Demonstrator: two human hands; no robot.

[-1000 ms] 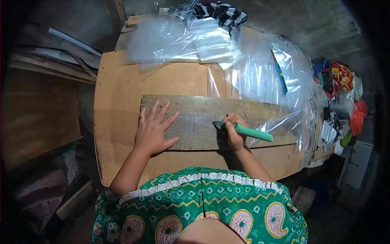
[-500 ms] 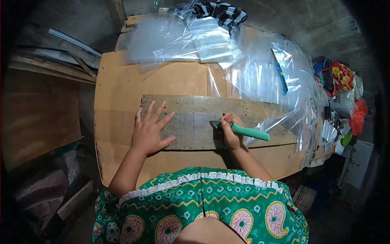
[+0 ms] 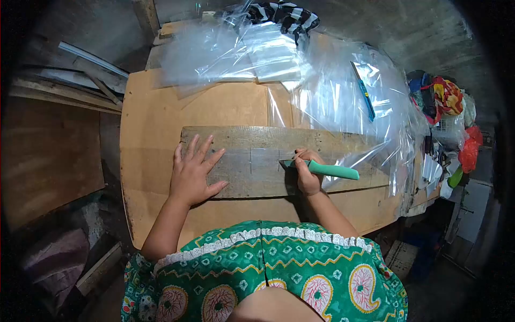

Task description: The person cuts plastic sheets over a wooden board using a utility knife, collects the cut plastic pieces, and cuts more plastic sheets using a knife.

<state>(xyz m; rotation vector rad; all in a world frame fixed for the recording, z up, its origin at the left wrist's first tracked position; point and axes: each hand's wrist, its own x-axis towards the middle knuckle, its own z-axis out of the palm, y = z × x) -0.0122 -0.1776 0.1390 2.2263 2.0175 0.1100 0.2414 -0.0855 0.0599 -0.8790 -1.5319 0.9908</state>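
My left hand (image 3: pixel 192 174) lies flat with fingers spread on a weathered wooden board (image 3: pixel 257 135), pressing the left part of a clear plastic strip (image 3: pixel 240 161). Thin crosswise lines show on the strip around its middle. In my right hand (image 3: pixel 308 180) is a knife (image 3: pixel 337 170) with a green handle, gripped close to its dark blade. The blade points left, its tip right at the plastic over the board. From the strip, the clear film continues to the right, past my right hand.
Piled clear plastic sheets (image 3: pixel 209 59) cover the back of the tan tabletop (image 3: pixel 150 107). A blue utility knife (image 3: pixel 365 94) rests on the film at the right. Beyond are a red plastic bag (image 3: pixel 471 149) and colourful cloth (image 3: pixel 448 95). A striped black-and-white bundle (image 3: pixel 284 13) sits at the back.
The whole view has shifted slightly to the left. My left hand stays flat on the board, and the knife is in almost the same place, its handle a little more level.
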